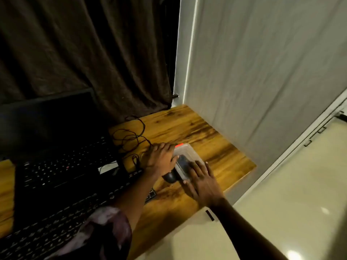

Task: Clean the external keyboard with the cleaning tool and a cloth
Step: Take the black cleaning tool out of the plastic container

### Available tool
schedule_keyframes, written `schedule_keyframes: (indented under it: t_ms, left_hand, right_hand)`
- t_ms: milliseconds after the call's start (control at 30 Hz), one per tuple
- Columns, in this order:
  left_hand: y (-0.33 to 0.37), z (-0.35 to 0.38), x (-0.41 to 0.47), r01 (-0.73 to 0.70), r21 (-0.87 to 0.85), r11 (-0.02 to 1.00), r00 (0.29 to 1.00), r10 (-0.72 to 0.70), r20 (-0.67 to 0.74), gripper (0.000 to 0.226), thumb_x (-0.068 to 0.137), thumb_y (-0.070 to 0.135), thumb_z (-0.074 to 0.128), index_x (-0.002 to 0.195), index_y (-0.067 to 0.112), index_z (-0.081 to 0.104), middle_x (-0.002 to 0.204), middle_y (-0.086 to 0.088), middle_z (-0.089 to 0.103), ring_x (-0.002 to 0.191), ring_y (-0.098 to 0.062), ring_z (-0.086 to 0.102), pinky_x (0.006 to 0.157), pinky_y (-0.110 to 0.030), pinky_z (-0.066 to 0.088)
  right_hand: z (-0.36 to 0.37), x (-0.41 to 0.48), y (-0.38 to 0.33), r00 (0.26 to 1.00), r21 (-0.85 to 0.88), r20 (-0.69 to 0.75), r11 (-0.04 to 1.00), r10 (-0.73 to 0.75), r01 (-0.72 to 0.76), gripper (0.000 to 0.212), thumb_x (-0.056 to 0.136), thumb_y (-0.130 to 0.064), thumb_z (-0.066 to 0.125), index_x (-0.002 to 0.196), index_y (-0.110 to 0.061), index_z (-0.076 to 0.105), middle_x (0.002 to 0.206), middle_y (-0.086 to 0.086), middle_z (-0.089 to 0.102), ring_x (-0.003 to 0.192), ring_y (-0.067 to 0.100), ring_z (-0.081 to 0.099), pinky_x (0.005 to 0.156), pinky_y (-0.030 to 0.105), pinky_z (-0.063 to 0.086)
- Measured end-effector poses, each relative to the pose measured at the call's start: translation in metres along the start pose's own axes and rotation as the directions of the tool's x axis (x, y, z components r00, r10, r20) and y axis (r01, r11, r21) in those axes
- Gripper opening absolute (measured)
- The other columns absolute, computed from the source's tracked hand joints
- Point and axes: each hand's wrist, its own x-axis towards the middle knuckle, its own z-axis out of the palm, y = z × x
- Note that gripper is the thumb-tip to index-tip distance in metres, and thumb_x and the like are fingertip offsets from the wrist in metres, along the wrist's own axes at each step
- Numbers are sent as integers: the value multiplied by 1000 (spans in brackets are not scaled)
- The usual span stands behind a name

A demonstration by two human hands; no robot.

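Left hand (161,158) grips, right hand (203,183) rests on clear box (190,151) (contents blurred).

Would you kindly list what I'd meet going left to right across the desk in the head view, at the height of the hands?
Laptop → tangled cable → left hand → clear plastic box → bare desk → white wall. The right hand overlaps the box, so it is left out.

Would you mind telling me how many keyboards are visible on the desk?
2. The laptop's keyboard lies below its dark screen; the external keyboard lies nearer the person, partly covered by the left arm.
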Motion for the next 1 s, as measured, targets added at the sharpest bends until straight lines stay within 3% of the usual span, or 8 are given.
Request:
schedule_keyframes:
  t_ms: [200,400,567,767,900,1000]
  left_hand:
    - [15,7,34,93,-115,989,995,-88,46,44,103,41,42,140,19,50,138,-3,58,125,-26,53,101,-38,40]
    - [12,14,47,165,-207,964,986,-161,36,29,102,25,45,120,21,67,102,-8,74,89,-29,70,75,-38,57]
    - [12,24,57,226,-360,905,973,-225,46,17,96,14,58,100,12,75,93,-9,75,84,-27,70,71,-39,56]
    - [13,30,58,289,-472,833,955,-281,90,19,97,19,60,97,10,76,92,-10,75,85,-28,69,72,-36,54]
    - [4,27,66,456,-618,641,886,-394,245,26,99,23,57,104,5,75,106,-15,74,98,-28,68,74,-27,44]
    - [-1,27,70,489,-659,571,863,-423,275,26,99,21,59,111,4,74,111,-15,73,102,-23,67,78,-26,44]
  right_hand:
    - [12,-10,21,979,23,-134,987,-152,157,49,101,-32,42,145,-13,45,154,12,40,148,26,27,120,50,22]
    - [21,-10,28,966,-20,-176,982,-191,190,67,87,-22,62,149,-13,39,156,10,37,149,25,25,118,48,26]
    - [29,-10,35,937,-45,-241,967,-253,250,68,89,-14,65,151,-11,36,158,10,32,149,25,23,115,49,31]
    - [25,-13,31,939,38,-263,970,-221,239,56,99,-26,52,151,-10,36,160,9,28,150,24,20,115,51,31]
    - [17,-15,28,941,96,-270,967,-202,236,56,99,-38,46,147,-11,43,159,6,32,150,21,23,115,49,33]
    - [17,-14,26,942,116,-284,968,-181,221,58,96,-44,52,145,-12,47,157,4,36,149,19,26,114,48,35]
